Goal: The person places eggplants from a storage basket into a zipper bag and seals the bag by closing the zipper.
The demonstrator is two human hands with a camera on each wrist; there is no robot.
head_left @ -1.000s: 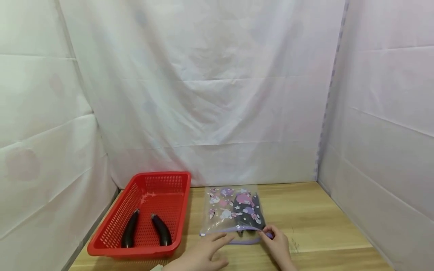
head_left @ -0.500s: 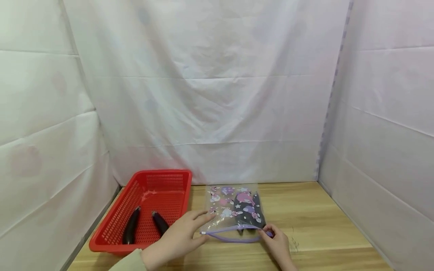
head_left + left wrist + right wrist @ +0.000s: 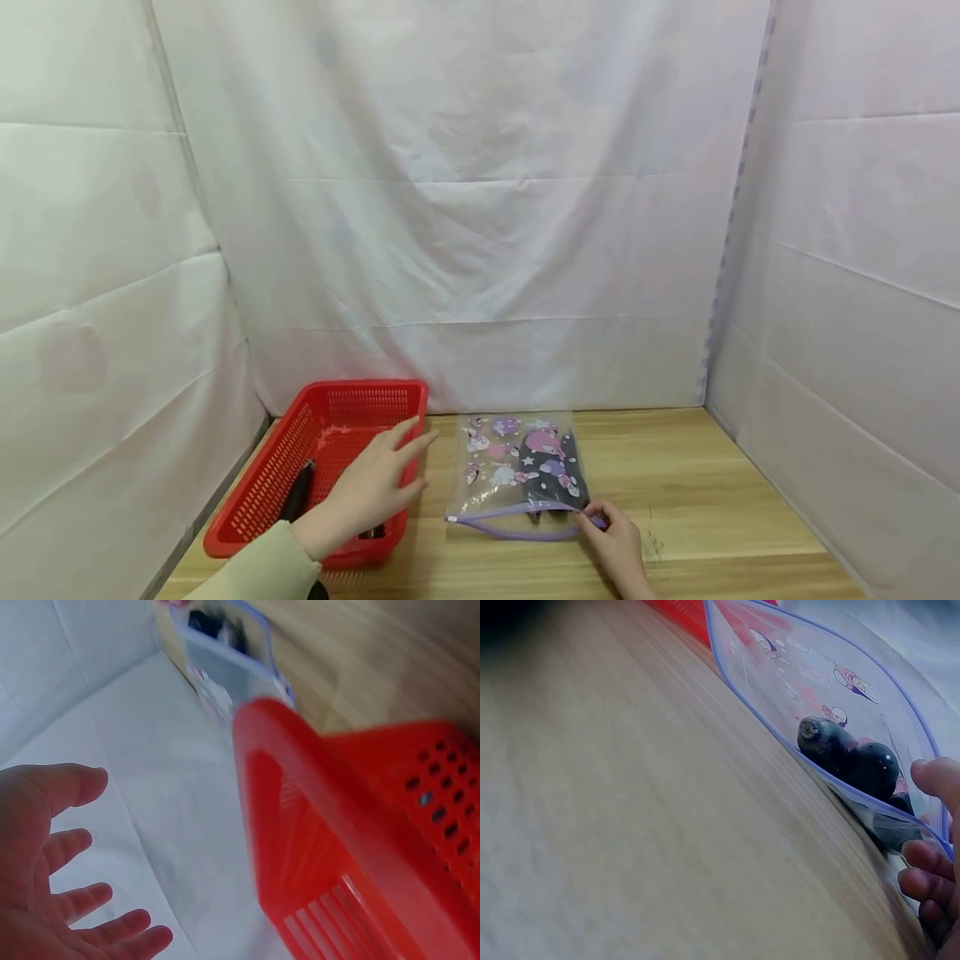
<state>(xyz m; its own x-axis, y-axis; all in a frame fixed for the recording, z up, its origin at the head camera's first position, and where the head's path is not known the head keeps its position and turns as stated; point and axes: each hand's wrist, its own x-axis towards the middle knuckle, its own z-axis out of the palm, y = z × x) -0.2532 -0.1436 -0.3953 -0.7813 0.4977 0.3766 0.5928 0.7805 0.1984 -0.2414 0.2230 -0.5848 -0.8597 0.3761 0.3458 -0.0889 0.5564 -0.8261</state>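
Note:
My left hand (image 3: 367, 483) is over the red basket (image 3: 216, 542), fingers spread and holding nothing. One dark eggplant (image 3: 297, 493) lies in the basket; a second eggplant (image 3: 372, 532) is mostly hidden under the hand. At the right corner of a clear zip bag (image 3: 491, 500) with cartoon prints, my right hand (image 3: 618, 542) pinches the purple zip edge. The bag lies on the table with its mouth gaping toward me. Several dark eggplants (image 3: 874, 771) show inside it in the right wrist view, bunched on the side by the right hand.
The wooden table (image 3: 720, 517) runs back to a white cloth wall (image 3: 480, 250), with more cloth at both sides. The basket's raised red rim (image 3: 322, 780) stands close to the left hand, on the left of the bag.
My left hand has moved left and away from the bag's zip edge to above the basket, fingers spreading. The bag's mouth gapes wider on the left. My right hand keeps its place.

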